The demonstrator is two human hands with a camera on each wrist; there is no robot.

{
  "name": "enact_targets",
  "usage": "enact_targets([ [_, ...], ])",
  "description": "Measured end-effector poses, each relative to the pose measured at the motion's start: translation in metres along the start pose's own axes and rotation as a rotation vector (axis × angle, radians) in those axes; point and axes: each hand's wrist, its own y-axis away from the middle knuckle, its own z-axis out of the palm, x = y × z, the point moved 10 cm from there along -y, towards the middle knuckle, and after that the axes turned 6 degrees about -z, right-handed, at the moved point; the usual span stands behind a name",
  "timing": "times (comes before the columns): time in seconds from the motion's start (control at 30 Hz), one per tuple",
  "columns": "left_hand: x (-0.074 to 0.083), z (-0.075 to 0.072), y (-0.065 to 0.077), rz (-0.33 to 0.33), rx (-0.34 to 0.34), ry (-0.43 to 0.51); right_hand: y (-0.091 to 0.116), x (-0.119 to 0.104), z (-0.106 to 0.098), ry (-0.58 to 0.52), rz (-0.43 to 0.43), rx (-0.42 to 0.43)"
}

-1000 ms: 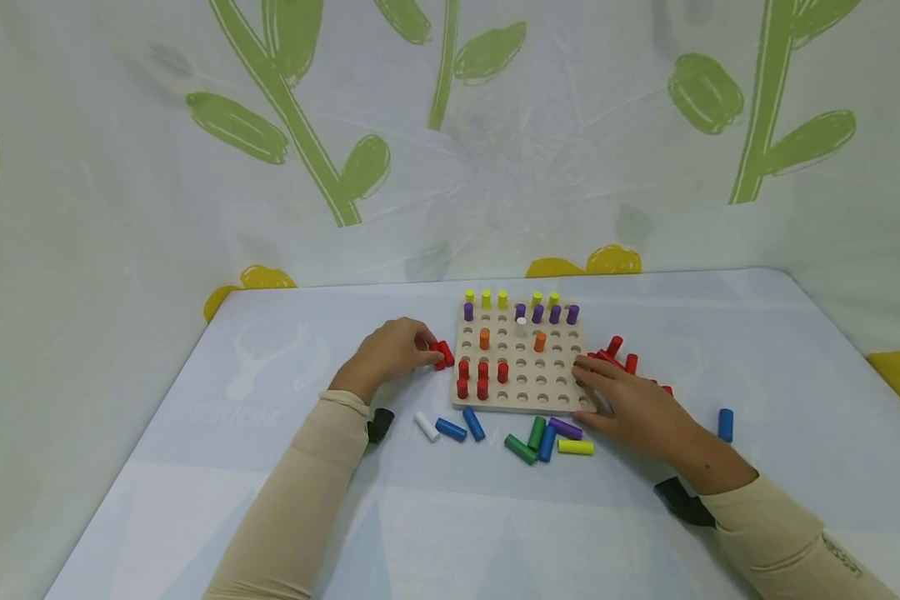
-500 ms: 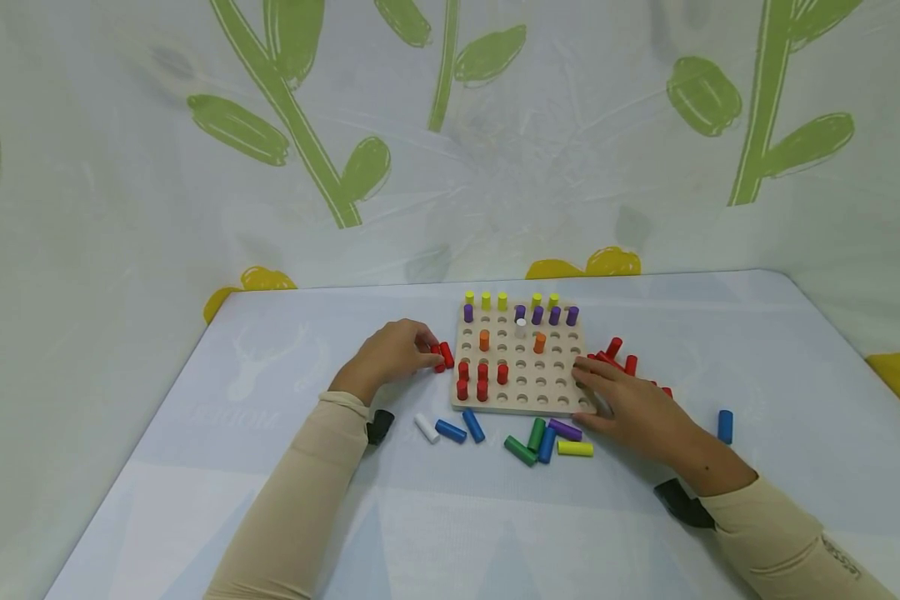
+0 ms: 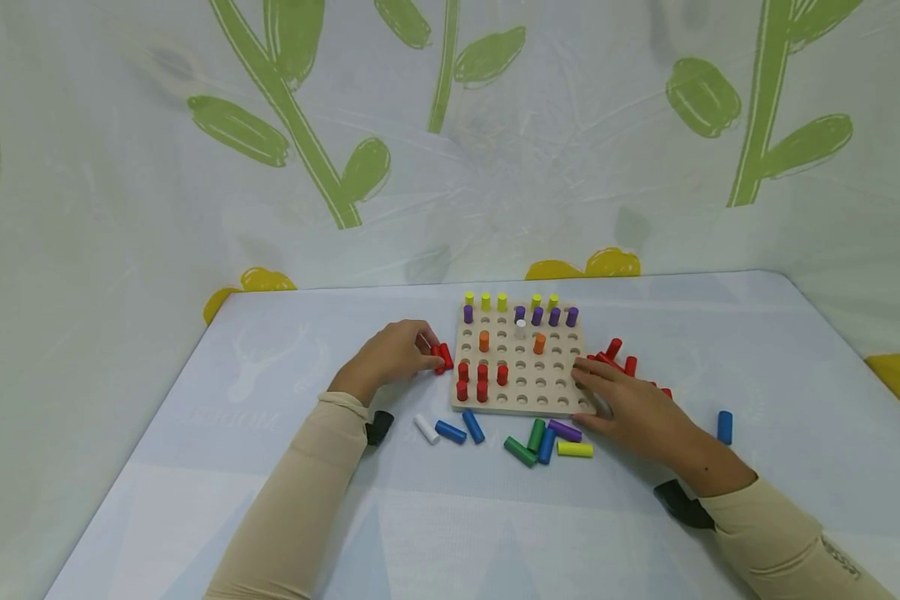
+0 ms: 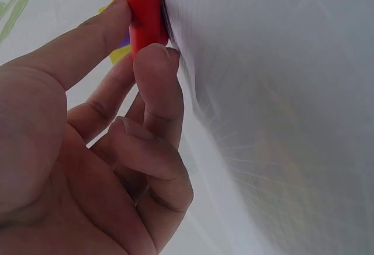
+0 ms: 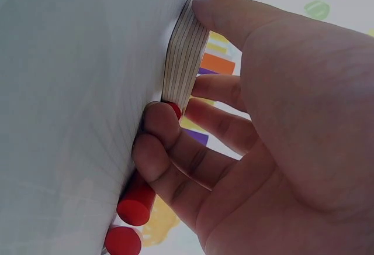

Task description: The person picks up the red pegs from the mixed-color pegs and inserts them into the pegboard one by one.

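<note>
Left hand: the left hand (image 3: 392, 350), left of the middle of the frame, pinches a red peg (image 4: 144, 18) with its thumb and finger, near the board's left side
Next to it: a second red peg (image 3: 447, 357) just beside
Right hand: the right hand (image 3: 641, 417), right of the middle, has its fingers and thumb apart, resting on the board's lower right corner
Board: the wooden board (image 3: 530, 374) lies flat in the middle, with lots of round holes
Pegs standing in it: yellow pegs (image 3: 486, 302) and purple pegs (image 3: 555, 317) up top, then a white peg (image 3: 521, 330) and two orange pegs (image 3: 483, 342), with five red ones lower left
Loose pegs: blue, green, white, purple and yellow ones below the board, red ones partly hidden behind the right hand
Tabletop: the tabletop (image 3: 420, 517) is pale
</note>
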Motion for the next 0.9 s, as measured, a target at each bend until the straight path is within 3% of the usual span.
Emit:
enact_targets([
  [0.5, 0.0046, -0.0017, 0.0021, 0.031, -0.023, 0.075, -0.0002, -0.0014, -0.0040, 0.006, -0.002, 0.006],
  [0.9, 0.0035, 0.0026, 0.0028, 0.012, -0.063, 0.136, -0.0005, 0.0004, 0.0006, -0.015, 0.020, -0.025],
])
